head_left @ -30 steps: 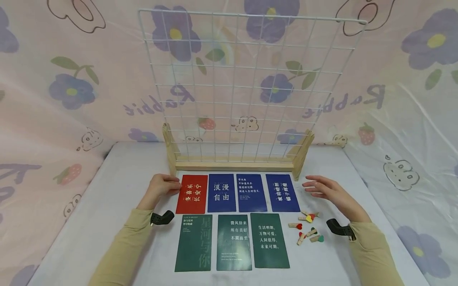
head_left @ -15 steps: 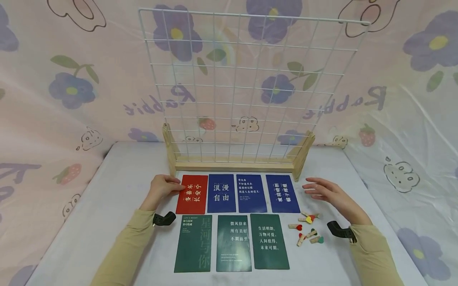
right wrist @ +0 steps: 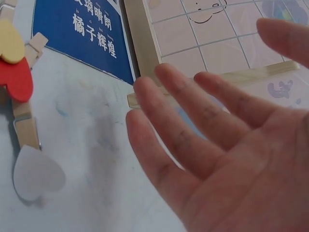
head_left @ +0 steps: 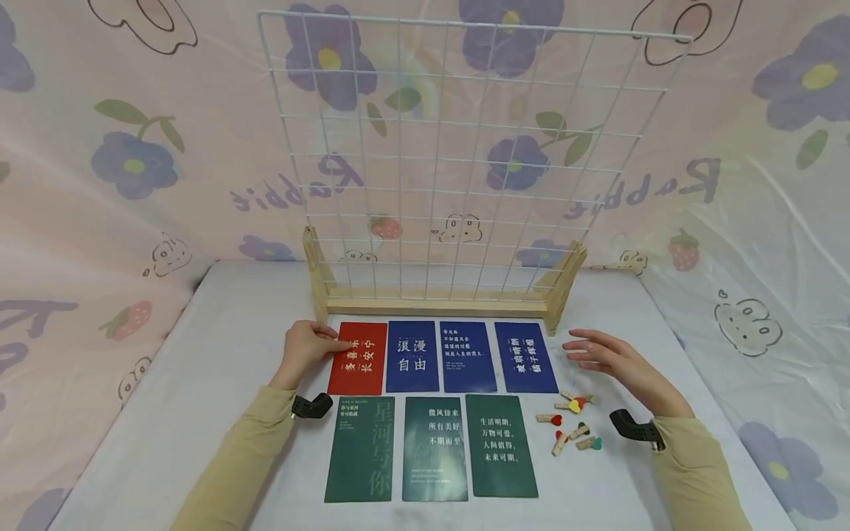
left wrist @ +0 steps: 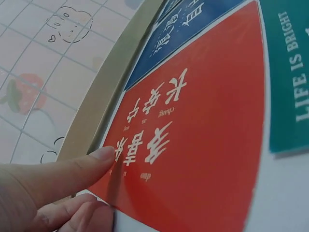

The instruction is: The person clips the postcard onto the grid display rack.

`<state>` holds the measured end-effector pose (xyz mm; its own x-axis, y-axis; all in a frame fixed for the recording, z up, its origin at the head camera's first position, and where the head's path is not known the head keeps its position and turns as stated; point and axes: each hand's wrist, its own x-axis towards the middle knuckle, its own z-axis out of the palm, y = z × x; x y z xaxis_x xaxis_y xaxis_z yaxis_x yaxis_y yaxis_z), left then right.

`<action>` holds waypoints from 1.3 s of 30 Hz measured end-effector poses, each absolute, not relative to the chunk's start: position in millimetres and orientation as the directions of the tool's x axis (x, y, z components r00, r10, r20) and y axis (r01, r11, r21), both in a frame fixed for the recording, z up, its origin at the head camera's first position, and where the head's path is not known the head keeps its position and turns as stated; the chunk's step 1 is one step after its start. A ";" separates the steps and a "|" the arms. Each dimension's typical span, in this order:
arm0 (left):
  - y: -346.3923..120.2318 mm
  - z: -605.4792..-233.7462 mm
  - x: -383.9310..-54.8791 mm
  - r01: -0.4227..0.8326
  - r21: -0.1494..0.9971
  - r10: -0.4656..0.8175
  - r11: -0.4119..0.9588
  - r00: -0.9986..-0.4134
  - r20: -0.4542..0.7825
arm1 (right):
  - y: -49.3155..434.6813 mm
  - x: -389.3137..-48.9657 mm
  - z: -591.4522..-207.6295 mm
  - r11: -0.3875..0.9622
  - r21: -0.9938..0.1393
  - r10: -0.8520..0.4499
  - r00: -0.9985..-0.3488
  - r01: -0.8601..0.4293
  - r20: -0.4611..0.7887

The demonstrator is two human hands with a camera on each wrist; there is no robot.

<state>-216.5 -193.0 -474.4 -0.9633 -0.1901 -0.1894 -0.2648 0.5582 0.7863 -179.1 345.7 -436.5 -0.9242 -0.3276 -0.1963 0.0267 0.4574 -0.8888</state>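
A red card (head_left: 356, 372) with white characters lies at the left end of the back row. My left hand (head_left: 307, 352) pinches its left edge. In the left wrist view the thumb (left wrist: 91, 166) lies over the printed face, with curled fingers (left wrist: 79, 217) at the edge; whether they reach beneath is hidden. Beside it lie three blue cards (head_left: 412, 376), and in front three green cards (head_left: 361, 450). My right hand (head_left: 607, 361) hovers right of the last blue card, fingers loosely extended and holding nothing, as its palm (right wrist: 251, 179) shows in the right wrist view.
A white wire grid (head_left: 432, 158) stands upright in a wooden base (head_left: 434, 307) behind the cards. Several small wooden clothespins (head_left: 560, 445) with coloured hearts lie on the white table (head_left: 246, 324), near my right wrist. Patterned cloth (head_left: 199, 221) surrounds the table.
My left hand has shifted right, its thumb passing from the red card's left edge onto its face. My right hand stays almost still. The cards keep their places.
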 end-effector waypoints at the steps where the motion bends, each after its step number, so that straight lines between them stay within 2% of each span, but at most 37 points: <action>1: -192.6 -474.2 -216.8 -0.259 0.785 -0.188 0.562 -0.965 -0.184 | 345.4 -179.2 -435.9 0.456 -0.890 -0.333 -0.923 0.022 -0.194; 20: -184.6 -481.9 -211.9 -0.186 0.760 -0.177 0.622 -0.980 -0.095 | 348.5 -176.4 -444.3 0.454 -0.888 -0.303 -0.924 0.074 -0.232; 39: -177.3 -479.5 -207.9 -0.213 0.825 -0.233 0.524 -0.967 -0.101 | 353.7 -174.0 -447.2 0.408 -0.912 -0.338 -0.920 0.046 -0.198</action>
<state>-207.9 -177.3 -479.5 -0.9671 -0.2334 -0.1014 -0.2128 0.5236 0.8250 -174.0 353.7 -447.2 -0.9199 -0.3384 -0.1981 0.0464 0.4077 -0.9119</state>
